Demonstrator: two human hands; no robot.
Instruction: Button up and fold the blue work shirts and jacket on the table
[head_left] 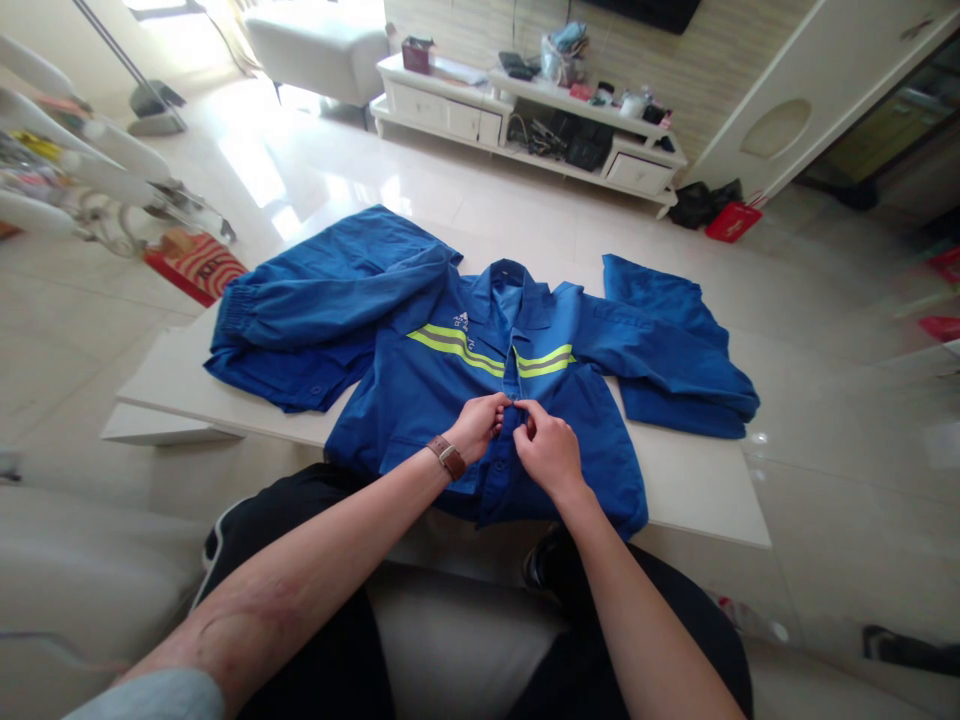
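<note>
A blue work jacket (420,400) with a yellow-and-grey reflective stripe across its chest lies front up, collar away from me. My left hand (481,424), with a brown watch strap at the wrist, pinches the front placket just below the stripe. Facing it, my right hand (547,447) grips the same placket, thumb and forefinger close to the left fingertips. Whatever small part lies between the fingertips is mostly hidden. Lower down the placket a button (500,465) shows. Folded blue cloth lies under the left sleeve (322,310) and under the right sleeve (667,350).
The jacket rests on a low white table (705,490). Beyond it stands a white TV cabinet (442,112) with several items on top. A red paper bag (196,268) and a white drying rack (97,160) are at the left. A red box (733,222) sits on the floor behind.
</note>
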